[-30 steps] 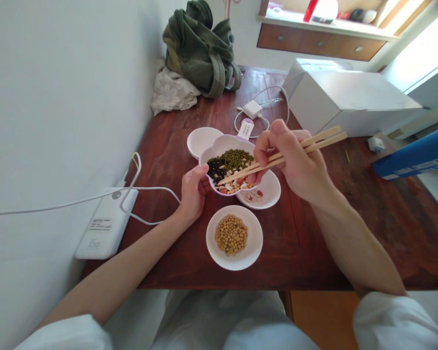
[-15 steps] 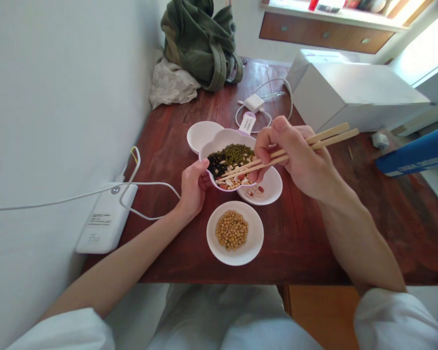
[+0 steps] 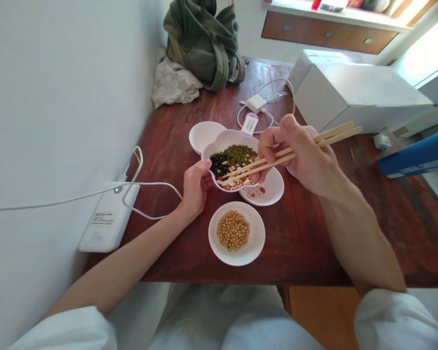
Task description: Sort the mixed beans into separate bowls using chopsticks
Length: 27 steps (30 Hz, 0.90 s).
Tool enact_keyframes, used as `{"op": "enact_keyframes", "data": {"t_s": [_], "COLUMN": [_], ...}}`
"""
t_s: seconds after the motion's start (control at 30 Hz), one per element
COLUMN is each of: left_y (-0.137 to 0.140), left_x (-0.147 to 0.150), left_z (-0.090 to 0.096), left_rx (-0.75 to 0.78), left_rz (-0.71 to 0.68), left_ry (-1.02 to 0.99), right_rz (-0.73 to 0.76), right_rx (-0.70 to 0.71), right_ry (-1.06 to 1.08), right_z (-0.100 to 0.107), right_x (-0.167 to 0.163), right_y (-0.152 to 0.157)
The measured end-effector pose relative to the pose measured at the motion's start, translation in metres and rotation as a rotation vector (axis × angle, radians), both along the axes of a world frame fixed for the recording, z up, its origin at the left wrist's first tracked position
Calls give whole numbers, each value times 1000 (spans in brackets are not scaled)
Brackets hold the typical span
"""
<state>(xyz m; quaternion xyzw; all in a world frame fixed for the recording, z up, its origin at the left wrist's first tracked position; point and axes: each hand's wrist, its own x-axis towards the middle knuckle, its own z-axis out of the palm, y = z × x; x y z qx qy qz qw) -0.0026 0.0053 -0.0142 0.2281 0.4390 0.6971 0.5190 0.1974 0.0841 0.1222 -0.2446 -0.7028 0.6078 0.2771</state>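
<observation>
Left grip (image 3: 195, 188) holds the scalloped bowl (image 3: 222, 138); raised right grip (image 3: 303, 151) holds chopsticks (image 3: 277, 162); white wall (image 3: 58, 112) borders the reddish tabletop (image 3: 299, 243), left.

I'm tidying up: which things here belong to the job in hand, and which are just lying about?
Seemingly in use:
chopsticks, in the right hand
scalloped bowl, held by the left hand
dish of tan beans
dish of reddish bits
far dish

Lying about:
green bag
white box
charger
blue tube

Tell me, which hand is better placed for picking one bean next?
Probably the right hand: it holds the chopsticks at the mixed beans, while the left hand grips the scalloped bowl.
</observation>
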Motion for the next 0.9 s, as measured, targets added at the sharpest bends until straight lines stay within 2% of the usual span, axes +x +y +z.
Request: {"op": "enact_keyframes", "data": {"t_s": [0.13, 0.57, 0.7, 0.8, 0.9], "left_y": [0, 0, -1, -1, -2], "left_x": [1, 1, 1, 1, 1], "left_z": [1, 2, 4, 5, 5], "left_rx": [3, -17, -41, -37, -33], "left_rz": [15, 16, 5, -2, -7], "left_ry": [-24, -23, -4, 3, 2], "right_rz": [36, -24, -122, -238, -288], "right_rx": [56, 94, 156, 290, 370], "right_ry": [-6, 78, 157, 202, 119], "right_z": [-3, -4, 11, 27, 39], "right_x": [-5, -7, 12, 37, 55], "right_y": [0, 2, 5, 7, 6]}}
